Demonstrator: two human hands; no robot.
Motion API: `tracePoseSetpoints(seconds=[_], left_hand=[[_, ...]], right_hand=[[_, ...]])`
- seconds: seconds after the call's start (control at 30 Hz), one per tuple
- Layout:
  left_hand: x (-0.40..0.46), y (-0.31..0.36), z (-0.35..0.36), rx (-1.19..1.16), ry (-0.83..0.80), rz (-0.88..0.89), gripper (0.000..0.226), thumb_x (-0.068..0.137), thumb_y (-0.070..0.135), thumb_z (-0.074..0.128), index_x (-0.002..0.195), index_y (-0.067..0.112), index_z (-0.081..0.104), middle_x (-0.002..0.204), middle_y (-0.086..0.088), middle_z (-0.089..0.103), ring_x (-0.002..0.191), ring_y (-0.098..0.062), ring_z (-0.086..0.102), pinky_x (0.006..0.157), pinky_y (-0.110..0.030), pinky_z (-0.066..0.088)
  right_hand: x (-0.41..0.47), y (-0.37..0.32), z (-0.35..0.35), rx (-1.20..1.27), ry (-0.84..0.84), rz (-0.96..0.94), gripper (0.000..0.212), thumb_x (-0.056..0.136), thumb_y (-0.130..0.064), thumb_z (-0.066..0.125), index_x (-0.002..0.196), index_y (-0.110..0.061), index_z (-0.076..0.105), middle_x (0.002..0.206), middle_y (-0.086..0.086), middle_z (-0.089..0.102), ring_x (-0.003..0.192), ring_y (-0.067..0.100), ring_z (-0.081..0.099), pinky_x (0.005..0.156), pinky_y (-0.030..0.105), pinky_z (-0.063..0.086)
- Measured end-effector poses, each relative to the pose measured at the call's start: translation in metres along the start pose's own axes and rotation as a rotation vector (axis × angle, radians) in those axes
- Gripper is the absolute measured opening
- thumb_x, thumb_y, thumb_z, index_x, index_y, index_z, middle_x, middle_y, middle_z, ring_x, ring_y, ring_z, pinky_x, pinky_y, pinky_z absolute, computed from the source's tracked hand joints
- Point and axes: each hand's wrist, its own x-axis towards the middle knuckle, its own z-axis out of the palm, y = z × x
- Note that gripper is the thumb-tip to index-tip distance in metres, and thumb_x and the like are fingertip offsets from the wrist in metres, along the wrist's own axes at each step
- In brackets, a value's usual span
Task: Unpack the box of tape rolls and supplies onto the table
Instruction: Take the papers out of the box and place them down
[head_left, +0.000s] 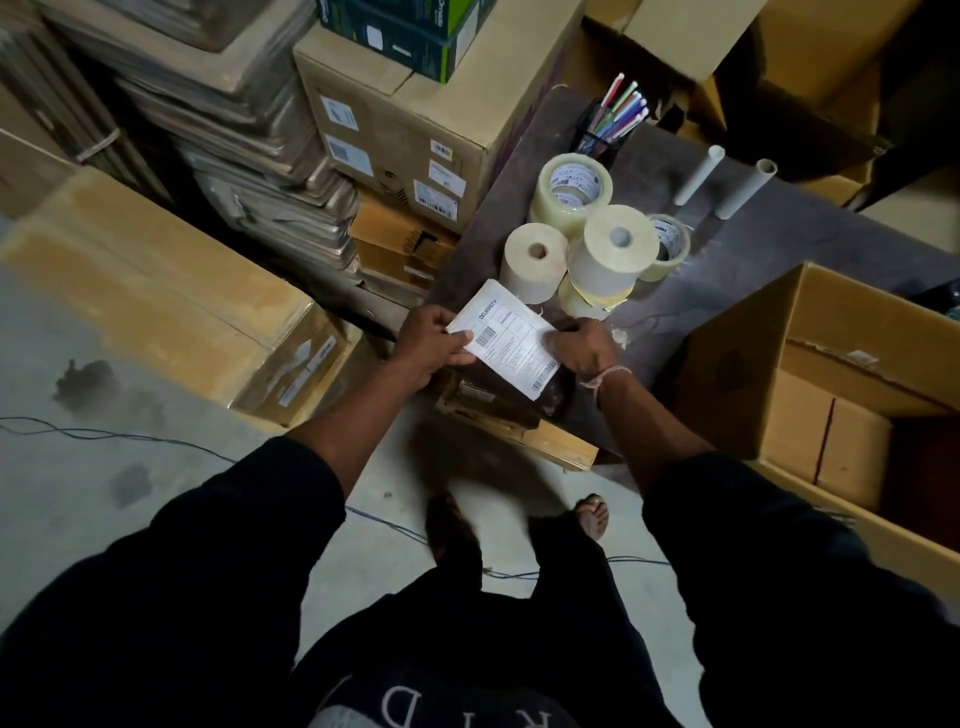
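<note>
My left hand (428, 345) and my right hand (584, 348) both grip a white stack of shipping labels (506, 338) with barcodes, held over the near left corner of the dark table (779, 244). Behind the labels stand two cream label rolls (535, 262) (613, 249), a flatter roll (582, 304) under them, a stack of clear tape rolls (571, 187) and one more clear tape roll (667, 244). The open cardboard box (810, 364) sits on the table at the right, its inside dark.
A mesh pen holder (608, 130) with coloured pens and two white tubes (698, 174) (748, 187) stand at the table's back. Stacked cartons (405, 130) and flattened cardboard (218, 130) line the left. A large box (171, 301) lies on the floor; cables cross near my feet.
</note>
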Motion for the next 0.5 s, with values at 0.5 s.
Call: tracePoseSetpoints(seconds=[0.5], left_hand=[[0.007,0.004,0.004,0.914,0.158,0.214,0.049,0.086,0.053,0.07,0.106,0.009,0.063,0.112,-0.012,0.068,0.103,-0.032,0.066,0.075,-0.036,0.048]], right_hand=[[0.037,0.03,0.029,0.097,0.284,-0.031,0.023,0.065,-0.015,0.074,0.079,-0.029,0.063,0.089,0.002,0.073,0.082,0.024,0.072,0.074,0.041,0.063]])
